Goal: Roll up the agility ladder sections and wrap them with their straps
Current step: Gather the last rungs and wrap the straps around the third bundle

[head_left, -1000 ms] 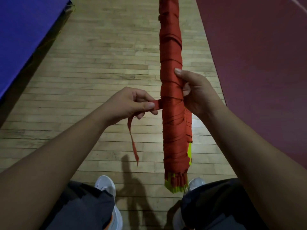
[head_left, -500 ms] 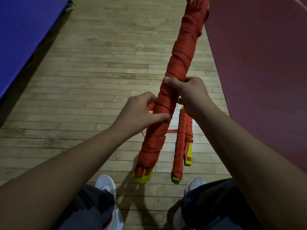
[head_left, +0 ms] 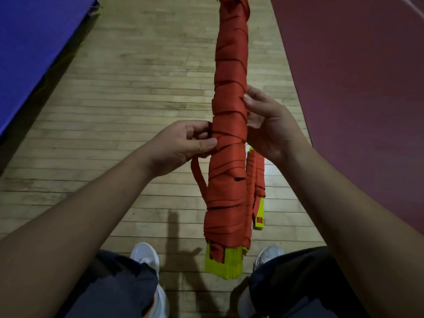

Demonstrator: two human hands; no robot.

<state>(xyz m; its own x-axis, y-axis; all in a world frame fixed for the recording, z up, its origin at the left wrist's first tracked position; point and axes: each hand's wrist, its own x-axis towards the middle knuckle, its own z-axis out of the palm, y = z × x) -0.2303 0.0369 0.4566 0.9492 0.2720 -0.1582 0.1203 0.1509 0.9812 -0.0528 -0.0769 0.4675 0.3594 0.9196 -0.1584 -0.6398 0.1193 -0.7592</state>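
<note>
Fingers of the left hand [head_left: 183,145] pinch the red strap [head_left: 197,175] against the upright ladder bundle [head_left: 230,134]; the right hand [head_left: 267,125] grips its far side. Held above the wooden floor [head_left: 137,88], the bundle shows no legible writing.

Two hands, left [head_left: 181,145] and right [head_left: 267,125], and two red ladder bundles: one large [head_left: 230,125], one small [head_left: 255,180]. Two white shoes, left [head_left: 145,257] and right [head_left: 268,254], near; two mats, blue [head_left: 29,49] far left, maroon [head_left: 355,72] right.

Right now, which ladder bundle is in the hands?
The long bundle, gripped by left hand and right hand. The short bundle shows behind it, right of it.
</note>
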